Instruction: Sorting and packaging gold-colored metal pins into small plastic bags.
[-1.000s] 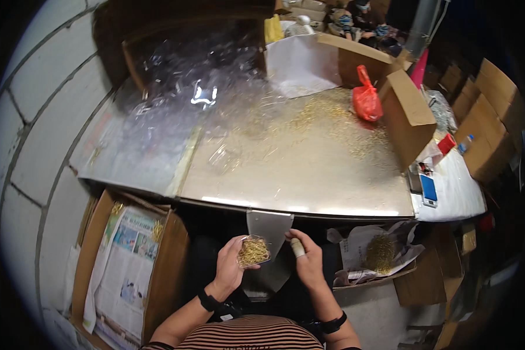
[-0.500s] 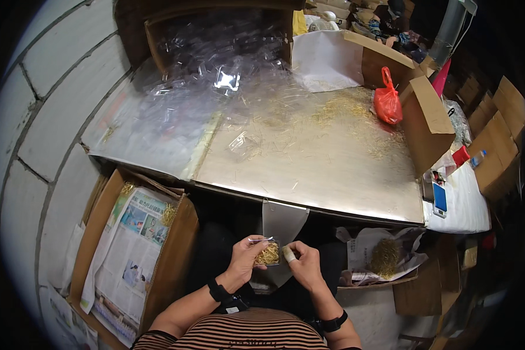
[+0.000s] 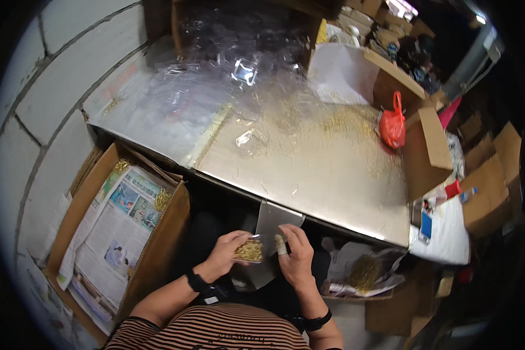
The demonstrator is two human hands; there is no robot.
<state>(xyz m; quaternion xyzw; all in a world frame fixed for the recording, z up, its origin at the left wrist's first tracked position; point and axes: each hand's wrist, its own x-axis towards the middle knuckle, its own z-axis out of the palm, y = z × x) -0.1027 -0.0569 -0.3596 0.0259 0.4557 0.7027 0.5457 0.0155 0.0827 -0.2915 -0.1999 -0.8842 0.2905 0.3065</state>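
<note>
Plastic box [image 3: 249, 251], clear-walled and filled with thin gold-coloured pieces [image 3: 250, 249], sits just left of lower centre in the head view. The left hand [image 3: 220, 255] grasps it by its left side, thumb above and fingers beneath; the near-level hold probably lets the loose contents lie without spilling. Just to its right, the right hand [image 3: 297, 259] has its fingers bent toward the box, a pale wrap [image 3: 281, 245] around one digit. I cannot tell whether it grips something see-through or nothing. Both hands are in front of the body, near a grey plate [image 3: 279, 217] that slopes down from the worktop's front edge, perhaps to guide small pieces off it.

Across the middle spreads the pale worktop [image 3: 332, 189], more gold bits scattered toward its far side. Clear plastic cases [image 3: 216, 64] pile up at the upper left, seemingly within reach. A cardboard wall [image 3: 429, 166] on the right probably stops bits rolling away; a red bag [image 3: 392, 128] stands beside it.

At the lower left, newspaper [image 3: 112, 233] lines a carton [image 3: 157, 251], likely to cover its seams. Crumpled paper [image 3: 339, 259] at the lower right cradles another gold heap [image 3: 363, 274], presumably for the same reason.
</note>
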